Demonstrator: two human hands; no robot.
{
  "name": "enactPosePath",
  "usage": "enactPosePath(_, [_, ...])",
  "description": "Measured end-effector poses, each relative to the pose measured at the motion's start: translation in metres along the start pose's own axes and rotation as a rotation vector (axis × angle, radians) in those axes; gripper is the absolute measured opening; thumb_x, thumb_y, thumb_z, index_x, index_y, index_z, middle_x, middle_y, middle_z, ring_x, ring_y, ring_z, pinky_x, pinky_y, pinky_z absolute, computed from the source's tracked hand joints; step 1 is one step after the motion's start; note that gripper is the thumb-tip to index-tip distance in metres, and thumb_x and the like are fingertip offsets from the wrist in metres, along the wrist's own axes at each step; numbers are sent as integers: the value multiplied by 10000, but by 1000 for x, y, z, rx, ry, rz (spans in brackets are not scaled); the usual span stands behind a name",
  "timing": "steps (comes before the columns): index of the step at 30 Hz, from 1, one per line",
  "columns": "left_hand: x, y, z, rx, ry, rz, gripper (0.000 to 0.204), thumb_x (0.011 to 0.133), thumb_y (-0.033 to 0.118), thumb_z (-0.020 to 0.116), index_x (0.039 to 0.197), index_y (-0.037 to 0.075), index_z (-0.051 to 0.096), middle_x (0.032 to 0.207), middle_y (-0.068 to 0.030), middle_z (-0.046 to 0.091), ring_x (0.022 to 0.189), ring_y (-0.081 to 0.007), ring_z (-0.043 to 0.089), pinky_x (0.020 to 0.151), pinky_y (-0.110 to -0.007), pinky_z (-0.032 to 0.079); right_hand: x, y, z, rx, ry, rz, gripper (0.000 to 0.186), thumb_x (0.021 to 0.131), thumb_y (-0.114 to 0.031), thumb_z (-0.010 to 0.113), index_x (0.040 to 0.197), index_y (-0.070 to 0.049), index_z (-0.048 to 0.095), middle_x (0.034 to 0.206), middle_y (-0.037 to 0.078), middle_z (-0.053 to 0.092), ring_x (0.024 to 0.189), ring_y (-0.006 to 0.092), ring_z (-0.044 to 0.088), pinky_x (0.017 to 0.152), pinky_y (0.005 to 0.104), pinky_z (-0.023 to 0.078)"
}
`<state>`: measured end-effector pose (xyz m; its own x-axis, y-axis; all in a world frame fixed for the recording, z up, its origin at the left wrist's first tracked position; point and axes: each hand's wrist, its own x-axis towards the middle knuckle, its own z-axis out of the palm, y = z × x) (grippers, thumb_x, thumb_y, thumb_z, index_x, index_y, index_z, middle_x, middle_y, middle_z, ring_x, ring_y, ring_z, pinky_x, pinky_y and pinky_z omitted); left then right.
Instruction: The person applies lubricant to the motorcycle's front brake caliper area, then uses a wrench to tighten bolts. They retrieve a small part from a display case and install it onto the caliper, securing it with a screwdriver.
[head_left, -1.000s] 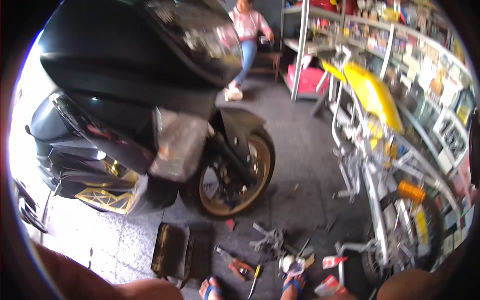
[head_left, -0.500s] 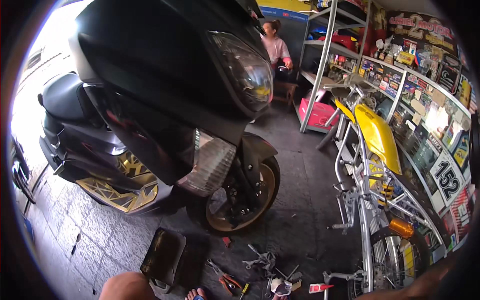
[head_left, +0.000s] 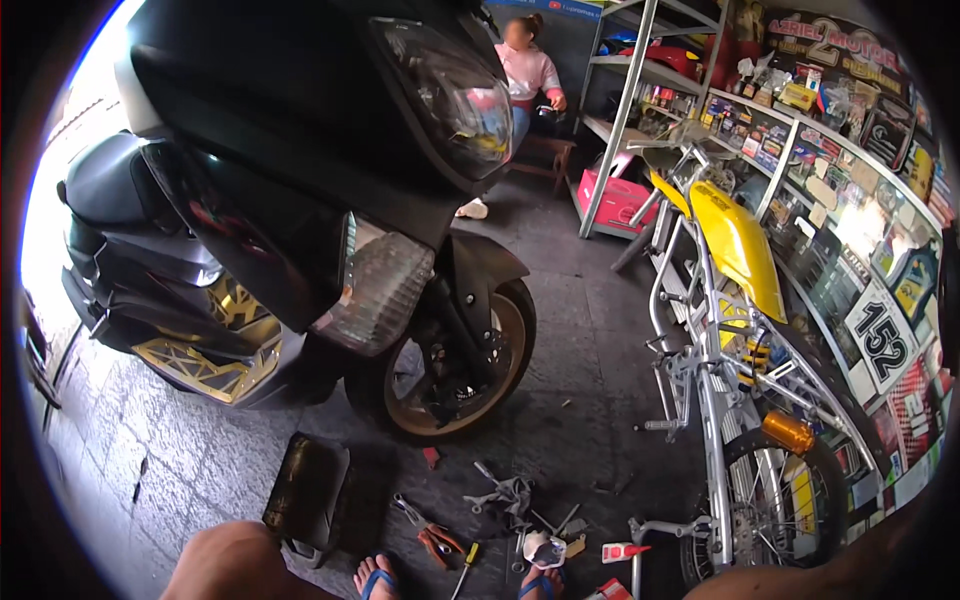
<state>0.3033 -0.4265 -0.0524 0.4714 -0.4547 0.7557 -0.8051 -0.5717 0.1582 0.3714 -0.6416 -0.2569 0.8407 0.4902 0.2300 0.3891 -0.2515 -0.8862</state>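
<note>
Neither of my hands shows. My bare left knee [head_left: 222, 562] is at the lower left, and my feet in blue flip-flops [head_left: 376, 578] are at the bottom. By them on the dark tiled floor lie pliers [head_left: 435, 537], a yellow-handled screwdriver [head_left: 465, 568], metal parts [head_left: 505, 500], a white cup-like item [head_left: 543, 550] and a glue bottle [head_left: 620, 552]. An open dark metal toolbox [head_left: 305, 490] stands to their left. A black scooter [head_left: 250, 120] with gold footboards fills the upper left, front wheel toward me. Skin at the lower right cannot be told as knee or arm.
A stripped motorcycle [head_left: 730, 250] with yellow tank stands at right beside a sticker-covered display case [head_left: 850, 250]. Behind are metal shelves [head_left: 660, 65] holding a pink box [head_left: 615, 205]. A person in pink [head_left: 525, 75] sits on a wooden bench [head_left: 545, 160] behind the scooter.
My view has shifted: more of the shelves and back wall shows than a second ago, and since half a second ago everything sits slightly higher and further left. The objects appear unmoved.
</note>
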Motion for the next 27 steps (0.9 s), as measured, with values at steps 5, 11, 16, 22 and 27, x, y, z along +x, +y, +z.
enactPosePath(5, [-2, 9, -5, 13, 14, 23, 248, 927, 134, 495, 1116, -7, 573, 1002, -96, 613, 877, -173, 593, 780, -282, 472, -18, 14, 36, 66, -38, 29, 217, 897, -66, 626, 1100, 5, 658, 919, 53, 658, 761, 82, 568, 659, 229, 454])
enactPosePath(11, [-5, 11, 5, -29, 44, 16, 249, 929, 132, 498, 1118, -11, 575, 1004, -96, 614, 879, -174, 595, 787, -282, 474, -53, 22, 41, 74, -43, 116, 215, 896, -65, 628, 1097, 6, 659, 913, 51, 656, 751, 79, 563, 652, 228, 450])
enactPosePath(16, [-5, 31, -18, 54, 17, -15, 250, 930, 130, 501, 1120, -14, 576, 1006, -96, 616, 881, -175, 597, 793, -281, 475, -68, 9, 61, 121, -86, 90, 214, 895, -65, 630, 1094, 8, 661, 908, 49, 655, 743, 76, 558, 645, 226, 446])
enactPosePath(22, [-10, 35, -22, 22, 43, -35, 251, 932, 128, 504, 1122, -18, 578, 1008, -96, 617, 883, -176, 598, 800, -281, 477, -79, 4, 68, 105, -99, 110, 212, 894, -65, 632, 1090, 10, 663, 901, 46, 654, 733, 73, 552, 638, 224, 441])
enactPosePath(27, [-11, 39, -20, 24, 72, 15, 252, 934, 126, 507, 1124, -21, 579, 1010, -96, 618, 885, -176, 600, 805, -281, 478, -76, -3, 68, 86, -93, 87, 211, 893, -65, 634, 1087, 11, 664, 896, 44, 653, 725, 70, 548, 631, 223, 437])
